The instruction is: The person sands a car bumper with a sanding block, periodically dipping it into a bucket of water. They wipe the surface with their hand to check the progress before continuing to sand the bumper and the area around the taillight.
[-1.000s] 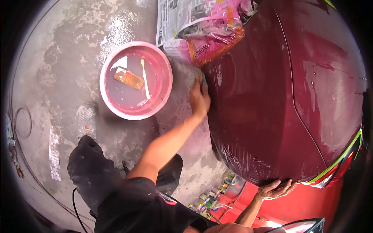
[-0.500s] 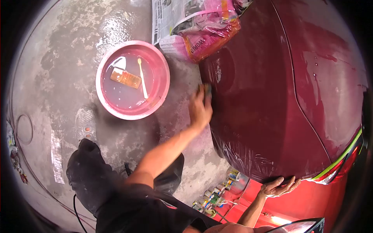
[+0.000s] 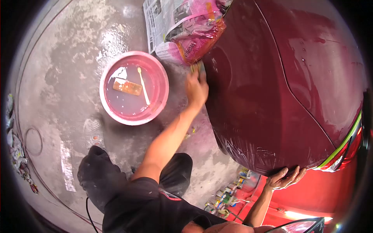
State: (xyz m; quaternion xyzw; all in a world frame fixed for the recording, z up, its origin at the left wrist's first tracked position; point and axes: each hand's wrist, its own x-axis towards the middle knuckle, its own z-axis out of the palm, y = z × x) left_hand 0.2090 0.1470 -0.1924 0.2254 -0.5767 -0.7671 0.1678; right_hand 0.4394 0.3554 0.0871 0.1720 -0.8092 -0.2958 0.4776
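My left hand [image 3: 197, 87] reaches up the picture along the car panel's edge, its fingers closed around a small yellow-green pad [image 3: 197, 66]. Most of the pad is hidden by the fingers. Beside the hand curves a wet dark-red car panel [image 3: 248, 101]. My right hand [image 3: 285, 179] lies against the panel's lower edge near the tail light [image 3: 344, 155], fingers spread and holding nothing. Left of my left hand stands a pink basin [image 3: 161, 97] of cloudy water. In it are an orange-brown block [image 3: 127, 87] and a pale toothbrush-like stick [image 3: 143, 86].
Paint-stained newspaper and plastic masking [image 3: 194, 35] covers a part at the top. Clear film [image 3: 244, 155] clings to the panel's lower edge. Several small cans [image 3: 225, 194] stand by a red surface. A hose [image 3: 23, 136] runs across the concrete floor at left.
My left hand has slid up along the panel edge with the pad, closer to the newspaper masking. My right hand stays at the lower edge. The whole view has shifted slightly.
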